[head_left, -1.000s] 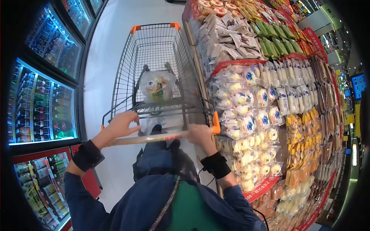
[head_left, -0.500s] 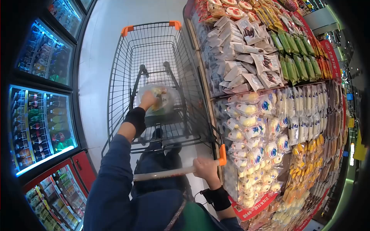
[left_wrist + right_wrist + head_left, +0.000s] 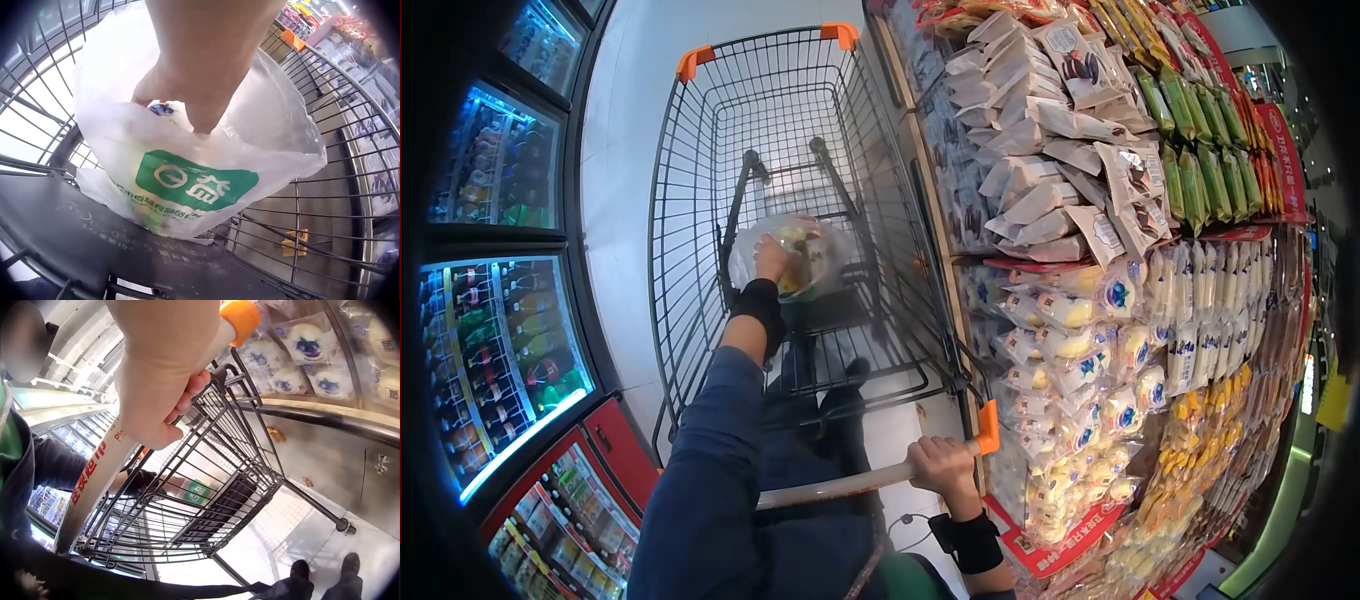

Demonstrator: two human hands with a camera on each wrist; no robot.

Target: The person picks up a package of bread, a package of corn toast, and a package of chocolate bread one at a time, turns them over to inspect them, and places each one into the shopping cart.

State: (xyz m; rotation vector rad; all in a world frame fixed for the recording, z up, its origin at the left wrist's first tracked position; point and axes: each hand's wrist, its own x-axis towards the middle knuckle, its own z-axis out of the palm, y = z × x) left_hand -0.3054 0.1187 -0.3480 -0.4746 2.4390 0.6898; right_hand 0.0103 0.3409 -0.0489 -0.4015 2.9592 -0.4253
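Note:
A translucent white plastic bag (image 3: 825,265) with a green printed panel (image 3: 197,180) sits in the wire shopping cart (image 3: 690,180), near its handle end. My left hand (image 3: 772,260) reaches down into the bag's mouth. In the left wrist view the fingertips of this hand (image 3: 187,84) dip behind the bag's front wall, so I cannot tell whether they grip anything. A small blue-and-white wrapper (image 3: 161,109) shows beside them. My right hand (image 3: 943,465) grips the cart's pale handle bar (image 3: 840,489) close to its orange end cap (image 3: 988,428); its curled fingers show in the right wrist view.
Along the cart's right side runs a display (image 3: 1040,270) heaped with packaged buns and snacks. Lit drink coolers (image 3: 505,345) line the left, with a red-framed cabinet (image 3: 615,450) below. Pale floor (image 3: 625,150) lies between the coolers and the cart.
My left hand has left the handle bar and gone forward into the plastic bag, which has shifted slightly. My right hand has stayed on the bar. The display looks nearer.

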